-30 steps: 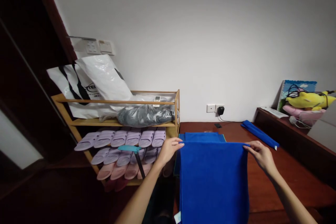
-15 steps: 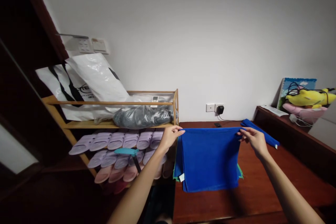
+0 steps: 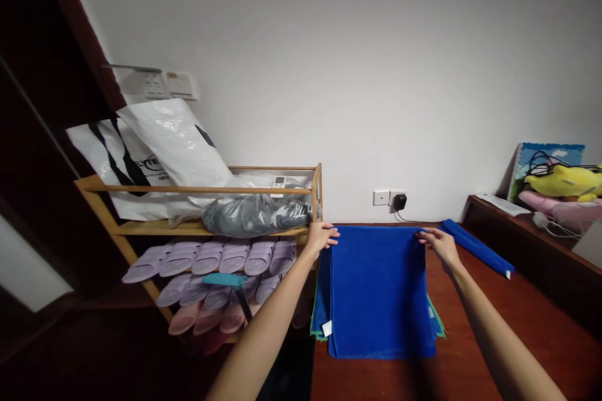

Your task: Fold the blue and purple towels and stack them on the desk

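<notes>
A blue towel (image 3: 380, 294) spreads between my two hands, its lower part over a pile of cloths with green edges (image 3: 320, 307) on the dark red wooden table (image 3: 475, 332). My left hand (image 3: 322, 238) pinches the towel's far left corner. At the far right corner, my right hand (image 3: 438, 244) grips the same towel between thumb and fingers. A small white tag (image 3: 327, 328) sticks out on the left side of the pile. Farther right, a rolled or folded blue cloth (image 3: 477, 249) lies slantwise on the table.
Left of the table stands a wooden shoe rack (image 3: 197, 189) with several lilac slippers (image 3: 207, 258) and pink slippers (image 3: 185, 318). White bags (image 3: 179, 144) and a dark plastic-wrapped bundle (image 3: 258, 214) rest on top. A black plug (image 3: 399, 202) is in the wall; a yellow plush toy (image 3: 564, 180) sits right.
My hands have drawn slightly closer together on the towel's far edge. The towel's near edge now lies lower in view, and the view has shifted a little.
</notes>
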Available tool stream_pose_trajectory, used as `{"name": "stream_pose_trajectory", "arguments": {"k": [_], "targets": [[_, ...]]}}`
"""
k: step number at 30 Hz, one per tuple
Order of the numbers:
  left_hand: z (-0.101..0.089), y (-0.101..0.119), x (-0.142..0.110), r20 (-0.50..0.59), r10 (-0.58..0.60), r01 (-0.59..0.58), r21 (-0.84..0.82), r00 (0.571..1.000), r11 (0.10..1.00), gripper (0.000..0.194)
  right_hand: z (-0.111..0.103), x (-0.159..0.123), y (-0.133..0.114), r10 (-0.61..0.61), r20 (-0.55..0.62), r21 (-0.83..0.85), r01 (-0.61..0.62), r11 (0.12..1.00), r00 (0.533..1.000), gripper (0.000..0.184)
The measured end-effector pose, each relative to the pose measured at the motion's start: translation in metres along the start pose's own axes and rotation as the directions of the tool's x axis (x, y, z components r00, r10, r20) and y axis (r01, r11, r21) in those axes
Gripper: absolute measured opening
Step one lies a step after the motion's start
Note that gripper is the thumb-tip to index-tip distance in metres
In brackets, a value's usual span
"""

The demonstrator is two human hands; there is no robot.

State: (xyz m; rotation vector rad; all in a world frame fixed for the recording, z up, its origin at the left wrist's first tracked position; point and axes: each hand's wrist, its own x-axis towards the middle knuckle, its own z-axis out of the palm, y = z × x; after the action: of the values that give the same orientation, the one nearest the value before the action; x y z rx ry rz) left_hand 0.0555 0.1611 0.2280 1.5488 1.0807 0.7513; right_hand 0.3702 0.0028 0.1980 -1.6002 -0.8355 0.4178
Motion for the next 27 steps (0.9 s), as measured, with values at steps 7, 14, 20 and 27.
{"name": "stream_pose_trajectory", "arguments": {"k": [7, 14, 20, 27], "targets": [[0.025, -0.045, 0.033, 0.025, -0.026, 0.022, 0.154, 0.999, 0.988, 0.038, 0.042, 0.019, 0.061, -0.025, 0.084, -0.221, 0.043, 0.974, 0.996, 0.054], [0.095, -0.129, -0.027, 0.199, 0.147, -0.214, 0.373, 0.969, 0.903, 0.070, 0.094, -0.050, 0.140, -0.101, 0.328, -0.435, 0.246, 0.866, 0.939, 0.065], [0.102, -0.182, -0.052, 0.283, 0.273, -0.389, 0.755, 0.919, 0.528, 0.057, 0.093, -0.076, 0.173, -0.041, 0.376, -0.792, 0.344, 0.504, 0.926, 0.062], [0.094, -0.174, -0.076, 0.330, 0.267, -0.421, 0.777, 0.906, 0.468, 0.058, 0.077, -0.109, 0.166, -0.125, 0.348, -0.826, 0.367, 0.427, 0.929, 0.063]]}}
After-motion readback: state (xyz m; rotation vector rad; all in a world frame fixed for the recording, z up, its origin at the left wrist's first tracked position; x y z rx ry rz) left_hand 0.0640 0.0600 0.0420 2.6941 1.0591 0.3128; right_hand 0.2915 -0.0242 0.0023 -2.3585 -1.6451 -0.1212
